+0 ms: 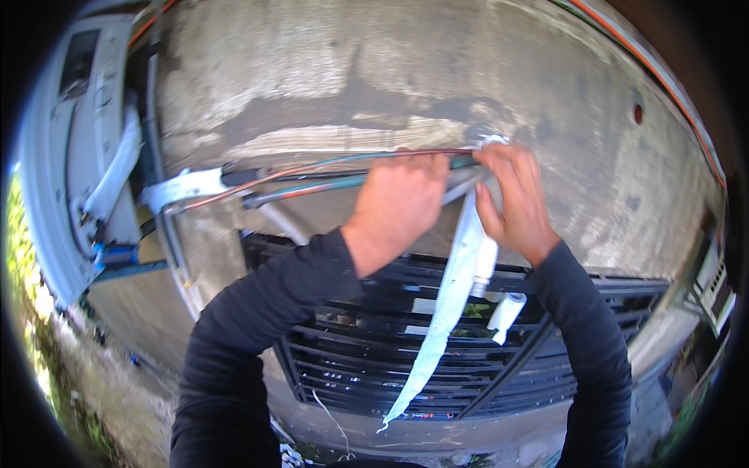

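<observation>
My left hand [402,199] is closed around a bundle of thin pipes and cables that runs across the concrete wall. In the bundle are a copper pipe [316,164] and a green cable [331,185]. My right hand [516,199] has its fingers and thumb closed on white wrapping tape where the bundle meets the wall; its exact grip is partly hidden. A long strip of white tape [449,304] dangles below, narrowing to a ragged tip. A white tape roll [507,313] hangs lower, beside my right forearm.
Behind my forearms lies a black metal grille [374,366]. At the left stands a large pale outdoor unit [74,156] with a white-wrapped pipe [117,168]. More white wrapping [187,187] covers the bundle's left end. An orange pipe [624,47] curves along the upper right.
</observation>
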`<action>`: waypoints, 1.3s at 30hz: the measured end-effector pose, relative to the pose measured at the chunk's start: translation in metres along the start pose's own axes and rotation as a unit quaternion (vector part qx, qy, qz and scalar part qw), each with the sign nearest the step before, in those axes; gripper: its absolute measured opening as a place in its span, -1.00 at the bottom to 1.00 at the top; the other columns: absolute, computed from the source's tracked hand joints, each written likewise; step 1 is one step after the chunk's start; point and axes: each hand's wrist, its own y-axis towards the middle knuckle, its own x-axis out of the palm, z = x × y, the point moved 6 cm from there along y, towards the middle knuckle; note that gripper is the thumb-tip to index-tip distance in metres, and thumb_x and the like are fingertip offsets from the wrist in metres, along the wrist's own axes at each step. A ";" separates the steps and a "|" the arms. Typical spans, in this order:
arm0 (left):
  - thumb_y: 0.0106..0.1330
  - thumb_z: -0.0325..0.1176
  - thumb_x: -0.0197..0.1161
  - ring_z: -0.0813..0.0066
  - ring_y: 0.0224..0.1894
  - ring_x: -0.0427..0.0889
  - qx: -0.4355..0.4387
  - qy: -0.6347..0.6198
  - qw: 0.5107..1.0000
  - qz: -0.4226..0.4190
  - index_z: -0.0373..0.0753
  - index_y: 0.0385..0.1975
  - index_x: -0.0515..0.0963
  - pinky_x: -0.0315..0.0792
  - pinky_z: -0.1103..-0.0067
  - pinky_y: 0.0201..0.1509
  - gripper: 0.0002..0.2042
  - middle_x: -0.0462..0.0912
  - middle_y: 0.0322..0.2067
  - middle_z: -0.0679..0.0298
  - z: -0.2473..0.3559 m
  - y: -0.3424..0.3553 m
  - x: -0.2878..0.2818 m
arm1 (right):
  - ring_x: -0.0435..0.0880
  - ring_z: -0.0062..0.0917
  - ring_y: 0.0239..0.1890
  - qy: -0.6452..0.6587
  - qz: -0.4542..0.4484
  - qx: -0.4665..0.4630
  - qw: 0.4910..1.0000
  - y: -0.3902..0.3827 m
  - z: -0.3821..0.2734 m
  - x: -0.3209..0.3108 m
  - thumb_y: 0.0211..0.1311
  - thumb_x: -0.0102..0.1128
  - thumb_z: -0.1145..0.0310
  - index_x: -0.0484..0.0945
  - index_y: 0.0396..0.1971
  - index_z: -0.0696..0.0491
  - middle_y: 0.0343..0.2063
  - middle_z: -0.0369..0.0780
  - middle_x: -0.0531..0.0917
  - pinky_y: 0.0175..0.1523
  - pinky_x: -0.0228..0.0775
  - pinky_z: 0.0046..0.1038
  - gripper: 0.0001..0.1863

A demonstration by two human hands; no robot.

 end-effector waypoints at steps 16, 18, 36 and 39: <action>0.40 0.25 0.36 0.14 -0.64 0.66 -0.036 -0.003 0.996 0.078 -0.20 -0.57 0.57 0.55 0.32 -0.53 -0.42 0.57 -0.72 0.18 -0.078 -0.053 -0.045 | 0.67 -0.02 0.11 0.000 -0.110 -0.006 0.994 0.043 -0.059 0.057 0.43 0.32 0.30 0.59 0.18 0.23 0.00 0.05 0.70 0.29 0.47 -0.08 -0.57; 0.40 0.25 0.37 0.14 -0.64 0.67 -0.034 -0.015 0.996 0.087 -0.19 -0.57 0.57 0.55 0.32 -0.53 -0.43 0.56 -0.72 0.19 -0.082 -0.055 -0.043 | 0.68 0.00 0.08 0.023 -0.109 -0.009 0.994 0.046 -0.058 0.055 0.47 0.28 0.32 0.60 0.15 0.21 -0.02 0.05 0.71 0.29 0.47 -0.08 -0.62; 0.48 0.30 0.20 0.20 -0.48 0.79 -0.055 -0.047 0.997 0.006 -0.21 -0.48 0.68 0.62 0.37 -0.43 -0.39 0.75 -0.54 0.17 -0.092 -0.058 -0.029 | 0.63 -0.01 -0.04 0.047 -0.178 0.071 0.980 0.056 -0.052 0.072 0.62 0.11 0.28 0.59 -0.18 0.14 -0.23 0.01 0.71 0.14 0.29 -0.05 -0.77; 0.48 0.31 0.20 0.18 -0.47 0.79 -0.049 -0.054 0.997 0.014 -0.21 -0.49 0.68 0.62 0.34 -0.42 -0.38 0.75 -0.54 0.17 -0.092 -0.056 -0.031 | 0.63 -0.01 -0.06 0.049 -0.167 0.066 0.982 0.056 -0.051 0.072 0.62 0.12 0.28 0.58 -0.19 0.14 -0.23 0.00 0.70 0.14 0.29 -0.07 -0.77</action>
